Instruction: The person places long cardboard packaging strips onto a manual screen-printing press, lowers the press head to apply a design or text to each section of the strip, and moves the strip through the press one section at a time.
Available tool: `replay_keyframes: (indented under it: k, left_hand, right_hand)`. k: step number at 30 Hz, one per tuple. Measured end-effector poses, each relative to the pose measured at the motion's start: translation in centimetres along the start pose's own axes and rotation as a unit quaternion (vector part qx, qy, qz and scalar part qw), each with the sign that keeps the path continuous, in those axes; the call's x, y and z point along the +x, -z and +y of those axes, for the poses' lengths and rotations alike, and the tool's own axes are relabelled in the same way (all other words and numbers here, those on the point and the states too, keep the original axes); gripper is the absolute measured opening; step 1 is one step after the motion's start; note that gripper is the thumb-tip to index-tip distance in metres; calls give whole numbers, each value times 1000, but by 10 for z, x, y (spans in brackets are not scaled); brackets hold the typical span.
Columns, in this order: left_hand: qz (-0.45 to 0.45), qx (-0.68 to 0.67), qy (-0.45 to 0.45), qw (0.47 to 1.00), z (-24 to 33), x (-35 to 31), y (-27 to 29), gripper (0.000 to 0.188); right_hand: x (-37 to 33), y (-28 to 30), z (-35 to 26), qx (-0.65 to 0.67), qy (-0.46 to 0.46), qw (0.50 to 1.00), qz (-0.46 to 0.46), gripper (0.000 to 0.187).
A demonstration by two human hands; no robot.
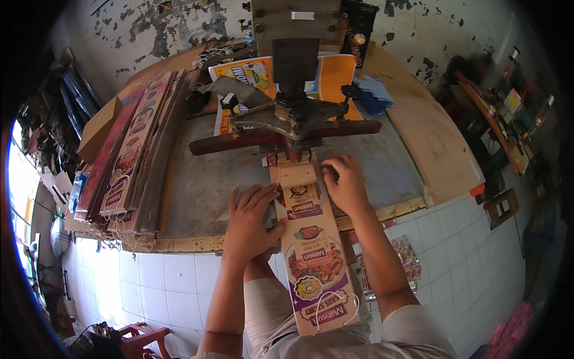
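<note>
Printed cardboard strip (314,257) lay lengthwise from the lap up onto the worktable (209,179), its top end under the metal press (293,113). Left hand (251,224) pressed flat, fingers spread, on its left edge; right hand (345,185) curled on its upper right.

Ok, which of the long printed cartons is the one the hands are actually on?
The flat printed carton lying lengthwise under the press, with the left hand and right hand flanking its top end. The other cartons lie stacked at the left of the table, untouched.
</note>
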State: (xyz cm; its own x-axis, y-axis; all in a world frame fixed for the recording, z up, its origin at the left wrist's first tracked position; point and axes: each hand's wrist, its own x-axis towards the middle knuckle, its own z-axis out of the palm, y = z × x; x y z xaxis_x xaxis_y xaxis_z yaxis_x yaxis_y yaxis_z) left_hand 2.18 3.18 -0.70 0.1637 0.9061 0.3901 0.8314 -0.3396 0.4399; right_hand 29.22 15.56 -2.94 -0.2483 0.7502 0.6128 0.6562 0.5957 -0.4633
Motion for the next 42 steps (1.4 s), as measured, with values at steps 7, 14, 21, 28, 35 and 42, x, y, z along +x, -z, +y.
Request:
replay_keyframes:
  k: [7, 14, 21, 28, 35, 42]
  left_hand:
    - [-2, 14, -4, 1000, 0, 0, 0, 65]
    - [1, 5, -4, 1000, 0, 0, 1, 64]
    - [4, 3, -9, 1000, -2, -1, 2, 64]
    - [-5, 9, -9, 1000, 1, -1, 5, 77]
    - [5, 30, -37, 999, -9, -5, -4, 85]
    - [27, 16, 3, 1000, -4, -21, 4, 89]
  right_hand:
    - [-5, -10, -6, -89, 21, 995, -52, 37]
    - [-5, -11, -8, -89, 12, 994, -66, 39]
    - [0, -3, -15, 34, 53, 997, -36, 33]
    - [3, 6, -33, 84, 113, 987, -74, 35]
    - [0, 5, -28, 96, 111, 985, -87, 42]
    - [-33, 40, -47, 119, 113, 978, -125, 42]
